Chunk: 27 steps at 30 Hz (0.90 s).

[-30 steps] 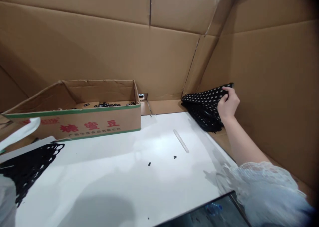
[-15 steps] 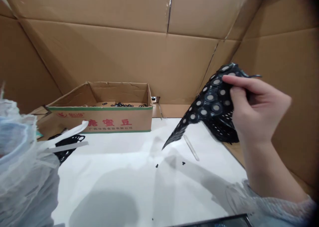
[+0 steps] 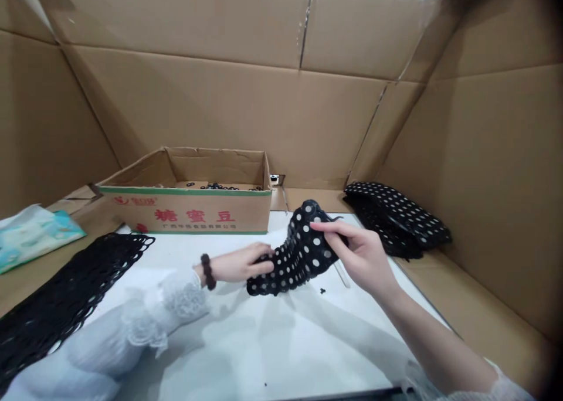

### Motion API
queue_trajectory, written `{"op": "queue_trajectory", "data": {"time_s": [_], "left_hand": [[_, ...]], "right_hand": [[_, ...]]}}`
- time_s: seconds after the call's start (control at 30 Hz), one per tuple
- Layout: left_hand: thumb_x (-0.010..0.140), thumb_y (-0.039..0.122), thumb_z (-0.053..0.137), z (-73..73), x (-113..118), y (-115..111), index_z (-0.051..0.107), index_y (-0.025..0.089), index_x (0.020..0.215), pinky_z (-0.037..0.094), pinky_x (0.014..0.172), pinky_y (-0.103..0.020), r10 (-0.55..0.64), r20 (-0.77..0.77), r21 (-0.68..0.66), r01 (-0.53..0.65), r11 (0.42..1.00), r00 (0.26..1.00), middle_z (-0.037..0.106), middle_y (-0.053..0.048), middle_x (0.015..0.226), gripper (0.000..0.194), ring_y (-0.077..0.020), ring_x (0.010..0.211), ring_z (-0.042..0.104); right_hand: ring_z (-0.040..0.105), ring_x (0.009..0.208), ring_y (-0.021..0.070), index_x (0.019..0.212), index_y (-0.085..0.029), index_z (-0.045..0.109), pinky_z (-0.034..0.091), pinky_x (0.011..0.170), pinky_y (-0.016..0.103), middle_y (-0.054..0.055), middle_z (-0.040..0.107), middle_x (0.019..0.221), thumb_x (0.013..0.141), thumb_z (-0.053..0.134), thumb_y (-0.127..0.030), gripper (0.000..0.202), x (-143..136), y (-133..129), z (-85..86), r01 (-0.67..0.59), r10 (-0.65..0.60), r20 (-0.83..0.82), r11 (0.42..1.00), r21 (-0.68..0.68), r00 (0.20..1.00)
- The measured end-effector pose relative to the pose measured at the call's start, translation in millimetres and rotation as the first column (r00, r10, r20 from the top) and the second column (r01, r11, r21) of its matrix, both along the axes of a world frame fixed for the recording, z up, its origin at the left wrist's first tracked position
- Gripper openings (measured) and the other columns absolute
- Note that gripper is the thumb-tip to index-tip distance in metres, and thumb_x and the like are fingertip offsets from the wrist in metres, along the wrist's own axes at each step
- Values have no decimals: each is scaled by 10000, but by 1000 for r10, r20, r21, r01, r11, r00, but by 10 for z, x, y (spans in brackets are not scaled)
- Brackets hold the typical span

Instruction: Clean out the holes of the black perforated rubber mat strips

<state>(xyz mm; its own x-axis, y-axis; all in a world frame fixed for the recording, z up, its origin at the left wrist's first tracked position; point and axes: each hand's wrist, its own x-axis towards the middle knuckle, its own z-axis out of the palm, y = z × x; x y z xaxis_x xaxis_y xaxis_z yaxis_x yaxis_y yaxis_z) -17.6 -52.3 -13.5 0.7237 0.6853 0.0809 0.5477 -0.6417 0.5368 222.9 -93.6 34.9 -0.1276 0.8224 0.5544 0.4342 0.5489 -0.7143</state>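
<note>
A limp black sheet [image 3: 303,245] with rows of pale round spots is held a little above the white table [image 3: 211,348]. My right hand [image 3: 365,263] pinches its upper right edge between thumb and fingers. At the sheet's lower left end, my left hand [image 3: 244,264] has its fingers closed on the material; some fingertips are hidden behind it. A clear narrow stick [image 3: 342,275] lies under the sheet's right side, partly covered. Small black bits, one of them a dark scrap [image 3: 322,291], are on the tabletop.
An open cardboard box [image 3: 185,210] with several small black rings stands at the back. Folded spotted black sheets [image 3: 396,213] lie at the right. A black holed sheet [image 3: 65,289] and a tissue pack [image 3: 37,237] are at the left. Cardboard walls [image 3: 197,102] surround the table.
My right hand has lowered the spotted sheet towards the table. My left hand has come in from the left and taken its lower end. The folded sheets at the right are now uncovered.
</note>
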Motion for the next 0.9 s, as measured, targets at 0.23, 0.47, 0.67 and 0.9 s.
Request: {"op": "queue_trajectory", "data": {"time_s": [0.23, 0.47, 0.67, 0.9], "left_hand": [[698, 392, 577, -638, 97, 47, 400, 205, 1161, 354, 890, -399, 264, 59, 68, -268, 961, 963, 487, -97, 1105, 530, -259, 1025, 437], [705, 436, 517, -412, -216, 247, 499, 170, 812, 395, 750, -339, 274, -53, -126, -279, 952, 960, 542, -43, 837, 287, -219, 821, 500], [698, 448, 555, -276, -606, 427, 508, 161, 863, 378, 586, -217, 237, 39, -547, -177, 818, 971, 560, 14, 746, 335, -129, 655, 506], [665, 388, 612, -564, -612, 511, 531, 138, 813, 267, 415, -191, 338, 103, -696, -175, 697, 935, 468, 33, 626, 301, -73, 483, 381]], "right_hand": [[594, 910, 195, 975, -288, 641, 469, 785, 344, 1, 650, 984, 800, 491, -274, 231, 208, 94, -63, 105, -114, -97, 990, -89, 989], [605, 745, 168, 1026, -228, 595, 467, 583, 260, 39, 642, 939, 789, 491, -322, 275, 408, 108, -144, 164, -184, -90, 967, -195, 979], [588, 644, 167, 846, -188, 638, 446, 555, 261, 49, 650, 759, 801, 439, -385, 284, 652, 112, -118, 208, -42, 504, 937, -279, 863], [586, 829, 162, 1136, -245, 524, 484, 670, 274, 63, 623, 966, 823, 462, -275, 321, 501, -491, -127, -190, 221, 328, 974, -124, 918]]}}
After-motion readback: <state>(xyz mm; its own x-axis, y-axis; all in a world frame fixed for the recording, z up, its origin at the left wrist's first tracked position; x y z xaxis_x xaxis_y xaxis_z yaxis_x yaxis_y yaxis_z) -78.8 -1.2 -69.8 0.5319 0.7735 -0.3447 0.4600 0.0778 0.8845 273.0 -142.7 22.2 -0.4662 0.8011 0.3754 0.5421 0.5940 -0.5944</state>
